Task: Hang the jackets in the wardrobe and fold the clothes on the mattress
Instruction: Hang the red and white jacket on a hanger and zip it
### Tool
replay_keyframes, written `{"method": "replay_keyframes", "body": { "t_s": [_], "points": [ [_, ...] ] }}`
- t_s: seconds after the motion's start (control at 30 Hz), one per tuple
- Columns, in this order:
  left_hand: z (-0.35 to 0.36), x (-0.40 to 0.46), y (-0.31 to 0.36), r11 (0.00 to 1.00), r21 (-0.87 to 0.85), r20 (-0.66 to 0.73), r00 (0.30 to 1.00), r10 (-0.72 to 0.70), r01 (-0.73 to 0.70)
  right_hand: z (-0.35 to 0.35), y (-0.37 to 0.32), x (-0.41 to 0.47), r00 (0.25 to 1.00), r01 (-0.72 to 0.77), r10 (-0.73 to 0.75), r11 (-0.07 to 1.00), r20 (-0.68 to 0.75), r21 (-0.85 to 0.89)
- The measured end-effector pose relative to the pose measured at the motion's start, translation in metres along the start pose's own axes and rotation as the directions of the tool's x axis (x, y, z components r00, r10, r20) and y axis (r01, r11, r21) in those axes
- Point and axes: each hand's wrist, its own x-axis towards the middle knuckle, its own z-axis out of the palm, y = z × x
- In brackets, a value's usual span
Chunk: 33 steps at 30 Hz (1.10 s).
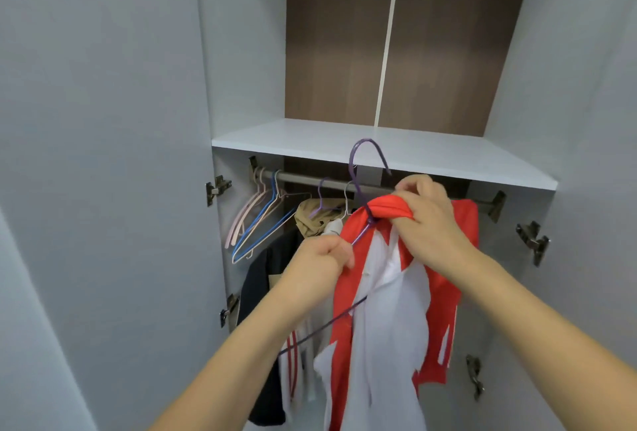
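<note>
Left hand [322,258] is closing around the left arm of the purple hanger [358,196], fingers curled tight on the wire. Right hand [425,220] is bunching the red collar of the red-and-white jacket [389,310] and pinching it against the hanger neck. Both are working in front of the open wardrobe, just below the shelf [379,148].

Risks, as I'm reading it:
- Jacket is looking only half seated. The hanger's left arm and lower bar are showing bare outside the fabric, so weight is hanging mostly off the right hand's pinch. If that grip is loosening before the left shoulder is threaded, the jacket is likely sliding off.
- Hook is standing up in front of the shelf edge, above the rail [310,182]. It's needing to drop under the shelf first; lifting straight in is going to knock it.
- Rail slot is getting tight: tan garment [313,217] and dark garment [265,275] are hanging close by, so snagging is likely.

Jacket itself: red shoulders and sides, white centre panel, thin slippery-looking fabric, hanging long and crumpled, lower end running out of view. Can't tell whether the right shoulder is on the hanger; the hand is covering it.

Further back: spare hangers [262,217], pink and blue, are clustering at the rail's left end. Brown back panel above the shelf.
</note>
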Motion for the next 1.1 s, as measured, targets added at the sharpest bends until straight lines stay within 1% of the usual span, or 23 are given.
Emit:
{"method": "replay_keyframes", "body": {
  "t_s": [0.07,0.1,0.13,0.17,0.23,0.27,0.3,0.33,0.37,0.4,0.43,0.47,0.5,0.53,0.57,0.6,0.63,0.7,0.77,0.83,0.97,1.03,1.1],
  "points": [
    [-0.007,0.006,0.009,0.987,0.072,-0.054,0.988,0.145,-0.141,-0.011,0.002,0.005,1.0,-0.01,0.01,1.0,0.0,0.014],
    [-0.01,0.009,0.011,0.968,0.157,-0.081,0.974,0.212,-0.198,-0.014,0.0,0.009,0.999,-0.043,0.043,0.999,0.009,0.029],
    [-0.011,0.011,0.012,0.925,0.282,-0.114,0.948,0.296,-0.254,-0.016,-0.001,0.015,0.996,-0.09,0.09,0.996,-0.001,0.018],
    [-0.01,0.012,0.011,0.849,0.436,-0.157,0.904,0.398,-0.298,-0.017,-0.002,0.02,0.99,-0.14,0.14,0.99,-0.035,-0.02],
    [-0.007,0.005,0.001,0.647,0.698,-0.252,0.741,0.622,-0.306,-0.019,-0.001,0.029,0.966,-0.241,0.231,0.967,-0.113,-0.089],
    [-0.006,-0.001,-0.007,0.581,0.744,-0.279,0.637,0.719,-0.33,-0.02,0.002,0.032,0.951,-0.285,0.272,0.955,-0.144,-0.082],
    [-0.004,-0.007,-0.019,0.551,0.751,-0.299,0.556,0.776,-0.364,-0.021,0.005,0.034,0.936,-0.321,0.309,0.946,-0.166,-0.049],
    [0.0,-0.012,-0.034,0.54,0.732,-0.29,0.528,0.798,-0.416,-0.023,0.008,0.036,0.921,-0.35,0.343,0.937,-0.185,-0.005],
    [0.005,-0.016,-0.052,0.563,0.686,-0.252,0.576,0.778,-0.46,-0.025,0.01,0.038,0.904,-0.376,0.377,0.926,-0.201,0.045],
    [0.011,-0.016,-0.069,0.655,0.609,-0.211,0.705,0.677,-0.447,-0.028,0.01,0.038,0.889,-0.394,0.405,0.914,-0.213,0.095],
    [0.019,-0.012,-0.085,0.785,0.525,-0.164,0.867,0.471,-0.327,-0.03,0.01,0.039,0.875,-0.408,0.431,0.902,-0.219,0.141],
    [0.026,-0.006,-0.096,0.872,0.465,-0.089,0.972,0.218,-0.153,-0.031,0.01,0.04,0.864,-0.418,0.452,0.89,-0.223,0.184],
    [0.031,0.001,-0.103,0.923,0.384,-0.001,1.0,-0.018,0.018,-0.031,0.009,0.04,0.855,-0.424,0.469,0.878,-0.221,0.22],
    [0.035,0.01,-0.107,0.953,0.251,0.091,0.976,-0.2,0.172,-0.031,0.008,0.041,0.85,-0.428,0.48,0.869,-0.216,0.248],
    [0.036,0.017,-0.107,0.949,0.114,0.179,0.933,-0.311,0.295,-0.032,0.007,0.041,0.848,-0.428,0.485,0.864,-0.213,0.265],
    [0.035,0.024,-0.106,0.928,0.035,0.268,0.891,-0.366,0.371,-0.033,0.007,0.04,0.849,-0.424,0.484,0.864,-0.212,0.271],
    [0.033,0.029,-0.107,0.916,0.041,0.35,0.853,-0.387,0.398,-0.035,0.007,0.039,0.852,-0.421,0.479,0.867,-0.212,0.268],
    [0.029,0.033,-0.115,0.905,0.137,0.481,0.772,-0.416,0.402,-0.038,0.01,0.035,0.854,-0.421,0.475,0.871,-0.212,0.255],
    [0.019,0.034,-0.125,0.89,0.121,0.542,0.722,-0.431,0.44,-0.044,0.016,0.029,0.855,-0.421,0.473,0.872,-0.211,0.249],
    [-0.001,0.038,-0.128,0.869,0.002,0.536,0.733,-0.419,0.495,-0.05,0.027,0.021,0.863,-0.411,0.459,0.881,-0.212,0.235],
    [-0.05,0.056,-0.106,0.847,-0.206,0.386,0.836,-0.39,0.491,-0.056,0.046,0.004,0.891,-0.413,0.423,0.906,-0.166,0.093],
    [-0.071,0.066,-0.083,0.864,-0.216,0.28,0.877,-0.39,0.454,-0.053,0.053,0.0,0.895,-0.436,0.43,0.899,-0.118,-0.027],
    [-0.085,0.076,-0.06,0.877,-0.186,0.145,0.895,-0.422,0.443,-0.046,0.057,-0.002,0.882,-0.472,0.462,0.869,-0.093,-0.151]
  ]
}}
